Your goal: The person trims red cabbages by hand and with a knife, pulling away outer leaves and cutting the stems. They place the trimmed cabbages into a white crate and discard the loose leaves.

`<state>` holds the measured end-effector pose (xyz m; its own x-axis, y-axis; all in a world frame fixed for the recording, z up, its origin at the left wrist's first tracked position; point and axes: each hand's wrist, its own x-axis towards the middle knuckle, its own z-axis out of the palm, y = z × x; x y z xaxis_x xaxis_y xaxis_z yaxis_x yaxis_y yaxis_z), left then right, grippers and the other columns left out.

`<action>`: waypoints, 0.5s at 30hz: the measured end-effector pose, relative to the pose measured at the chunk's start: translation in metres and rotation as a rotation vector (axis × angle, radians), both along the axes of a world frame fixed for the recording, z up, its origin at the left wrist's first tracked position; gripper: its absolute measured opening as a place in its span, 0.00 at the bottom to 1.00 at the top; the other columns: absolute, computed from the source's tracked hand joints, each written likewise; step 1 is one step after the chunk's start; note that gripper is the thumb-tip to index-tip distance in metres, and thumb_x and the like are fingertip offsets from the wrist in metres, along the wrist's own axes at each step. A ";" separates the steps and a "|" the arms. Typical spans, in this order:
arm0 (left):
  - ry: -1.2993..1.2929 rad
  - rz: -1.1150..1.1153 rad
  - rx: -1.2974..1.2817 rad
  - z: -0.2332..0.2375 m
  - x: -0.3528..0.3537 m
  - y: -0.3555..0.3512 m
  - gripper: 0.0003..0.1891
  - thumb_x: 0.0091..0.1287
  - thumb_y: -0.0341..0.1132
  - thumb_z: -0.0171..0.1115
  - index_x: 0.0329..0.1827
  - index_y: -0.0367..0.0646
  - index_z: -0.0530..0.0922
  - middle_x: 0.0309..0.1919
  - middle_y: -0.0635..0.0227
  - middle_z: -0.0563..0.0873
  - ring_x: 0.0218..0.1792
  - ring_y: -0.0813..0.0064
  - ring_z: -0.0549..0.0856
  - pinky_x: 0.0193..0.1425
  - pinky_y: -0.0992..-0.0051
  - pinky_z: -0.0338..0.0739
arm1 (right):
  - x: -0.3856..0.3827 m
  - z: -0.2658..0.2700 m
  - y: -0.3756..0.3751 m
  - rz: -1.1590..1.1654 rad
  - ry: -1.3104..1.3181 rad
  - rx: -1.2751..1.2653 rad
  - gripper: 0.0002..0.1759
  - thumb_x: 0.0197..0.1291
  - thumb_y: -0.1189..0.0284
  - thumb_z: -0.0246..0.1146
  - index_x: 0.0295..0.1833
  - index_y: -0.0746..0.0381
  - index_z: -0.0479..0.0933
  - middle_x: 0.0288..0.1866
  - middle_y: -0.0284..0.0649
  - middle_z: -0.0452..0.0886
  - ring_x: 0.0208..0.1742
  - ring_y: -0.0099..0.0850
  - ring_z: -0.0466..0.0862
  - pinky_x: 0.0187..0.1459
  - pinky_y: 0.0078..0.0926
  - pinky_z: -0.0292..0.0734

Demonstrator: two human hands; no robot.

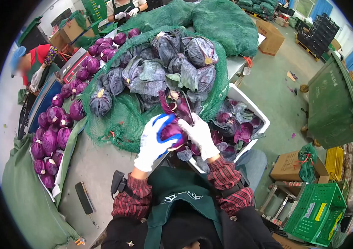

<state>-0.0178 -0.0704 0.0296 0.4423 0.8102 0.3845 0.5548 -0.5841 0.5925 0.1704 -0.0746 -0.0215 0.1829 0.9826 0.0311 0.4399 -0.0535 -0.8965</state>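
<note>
Purple cabbage (pixel 171 135) sits between both hands, just beyond the apron (pixel 186 207). Left hand (pixel 155 139): gloved fingers spread and curved around its near side, bearing it firmly. Right hand (pixel 197 135): fingers half curled against the opposite side, below a raised loose leaf (pixel 183 110); whether they also pinch leaf or tool, cannot tell. Forearms reach forward, wrists converging. Step, as judged: stripping outer leaves. Next move probably calls for a steady left hold while the right draws the leaf clear. Right of the grip: white crate (pixel 242 96) of leaves. Beyond it: green net (pixel 120 124) under untrimmed heads (pixel 149 76). Farther left: smooth cabbages (pixel 50 141).
</note>
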 end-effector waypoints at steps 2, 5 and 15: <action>0.004 -0.016 0.009 0.003 0.015 0.002 0.45 0.48 0.50 0.76 0.71 0.47 0.69 0.63 0.56 0.76 0.63 0.54 0.75 0.69 0.58 0.67 | -0.004 0.024 0.012 0.011 -0.117 -0.018 0.46 0.51 0.37 0.64 0.65 0.62 0.71 0.52 0.57 0.82 0.56 0.50 0.82 0.56 0.42 0.76; -0.055 -0.028 0.063 -0.017 0.011 0.001 0.48 0.46 0.53 0.76 0.73 0.51 0.66 0.68 0.55 0.72 0.68 0.50 0.69 0.70 0.55 0.66 | 0.004 0.024 0.036 0.074 -0.125 0.017 0.40 0.51 0.40 0.66 0.59 0.62 0.76 0.47 0.54 0.84 0.52 0.48 0.84 0.53 0.40 0.76; -0.350 0.008 -0.064 -0.039 -0.015 -0.008 0.39 0.48 0.43 0.77 0.66 0.45 0.74 0.68 0.54 0.71 0.67 0.55 0.72 0.72 0.59 0.66 | 0.020 -0.058 0.039 -0.182 -0.417 0.073 0.15 0.60 0.61 0.63 0.42 0.63 0.80 0.38 0.49 0.85 0.41 0.47 0.85 0.45 0.41 0.78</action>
<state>-0.0329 -0.0783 -0.0092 0.2860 0.8405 0.4601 0.3158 -0.5360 0.7829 0.1906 -0.0355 -0.0800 0.3091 0.9283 0.2066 0.7532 -0.1063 -0.6492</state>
